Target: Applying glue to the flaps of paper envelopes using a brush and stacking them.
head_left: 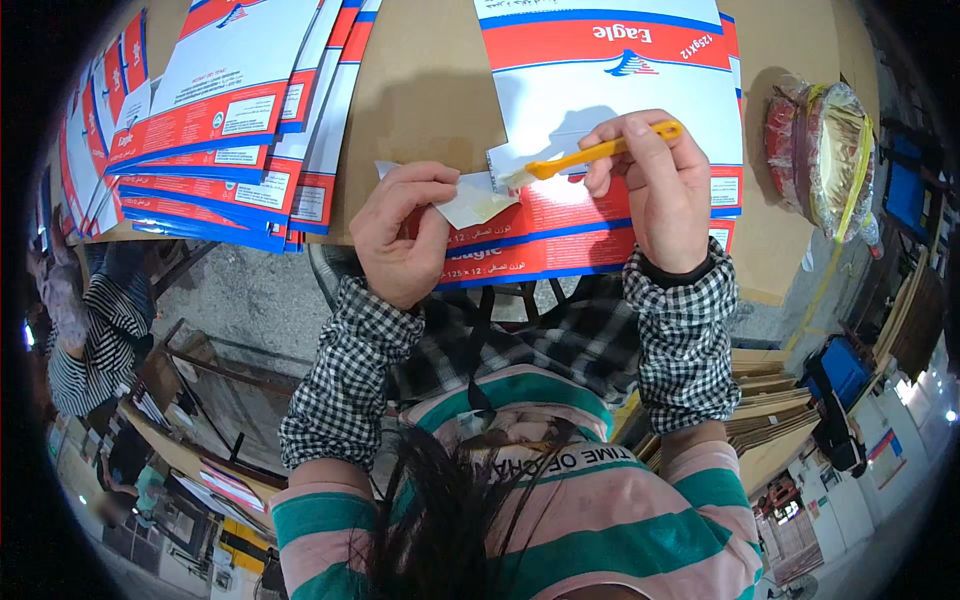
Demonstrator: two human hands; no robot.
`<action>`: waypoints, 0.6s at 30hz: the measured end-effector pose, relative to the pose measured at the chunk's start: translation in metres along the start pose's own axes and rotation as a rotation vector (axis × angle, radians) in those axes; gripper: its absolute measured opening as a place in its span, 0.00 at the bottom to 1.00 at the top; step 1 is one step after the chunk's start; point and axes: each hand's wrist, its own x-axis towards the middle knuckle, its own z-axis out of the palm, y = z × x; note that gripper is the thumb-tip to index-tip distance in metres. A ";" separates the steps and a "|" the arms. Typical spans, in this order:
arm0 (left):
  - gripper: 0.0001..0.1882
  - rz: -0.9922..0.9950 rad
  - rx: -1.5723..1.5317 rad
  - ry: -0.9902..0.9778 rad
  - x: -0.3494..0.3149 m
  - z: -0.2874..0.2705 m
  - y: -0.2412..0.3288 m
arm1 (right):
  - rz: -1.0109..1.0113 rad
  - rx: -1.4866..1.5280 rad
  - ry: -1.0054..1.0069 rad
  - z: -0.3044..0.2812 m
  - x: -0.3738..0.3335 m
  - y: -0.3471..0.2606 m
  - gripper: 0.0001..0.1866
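My left hand (402,232) is closed on a small white paper piece (472,207), which carries a yellowish smear. In my right hand (664,190) is a brush with a yellow handle (588,154), gripped between thumb and fingers. Its pale bristles (519,179) are at the paper piece's right edge; whether they touch it I cannot tell. Below both hands lie flat red, white and blue printed cardboard sheets (575,105), stacked with their near edges slightly offset.
Several more printed sheets (235,75) are fanned out in a pile at the left of the brown tabletop (418,110). To the right sits a plastic-wrapped bundle (835,160). Flat cardboard (770,400) is stacked at the lower right. Another person in a striped top (100,335) is at the far left.
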 end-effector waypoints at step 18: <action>0.10 -0.010 -0.042 0.008 -0.001 0.000 0.000 | -0.016 -0.053 -0.052 0.003 0.003 -0.007 0.09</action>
